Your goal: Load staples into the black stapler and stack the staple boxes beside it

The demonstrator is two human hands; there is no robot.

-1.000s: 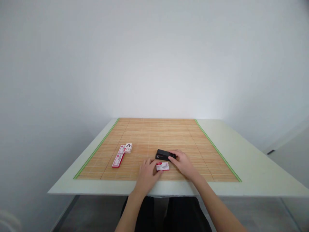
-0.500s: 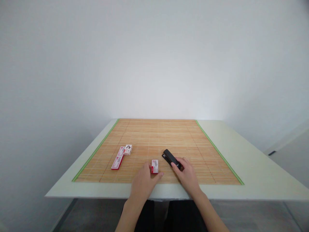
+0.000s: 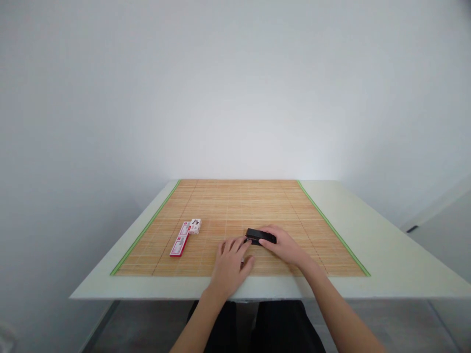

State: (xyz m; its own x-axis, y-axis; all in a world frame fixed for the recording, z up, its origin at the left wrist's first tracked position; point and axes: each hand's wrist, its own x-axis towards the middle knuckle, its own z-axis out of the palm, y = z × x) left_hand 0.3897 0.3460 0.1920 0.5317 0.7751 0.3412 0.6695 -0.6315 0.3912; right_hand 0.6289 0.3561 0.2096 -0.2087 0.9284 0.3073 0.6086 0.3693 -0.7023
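Observation:
A black stapler [image 3: 257, 236] lies on the bamboo mat [image 3: 239, 206], lying left to right. My right hand [image 3: 285, 246] grips its right end. My left hand [image 3: 231, 264] lies flat just left of the stapler, fingertips touching its left end. A small red-and-white staple box seen earlier is hidden under my left hand; only a sliver shows at the thumb.
Three red-and-white staple boxes [image 3: 186, 235] lie in a row on the left part of the mat. The mat has green edges and sits on a pale table [image 3: 386, 255]. A white wall stands behind.
My right hand turned the stapler from a diagonal to a sideways lie and shifted it slightly away. My left hand moved over the small box and now covers it.

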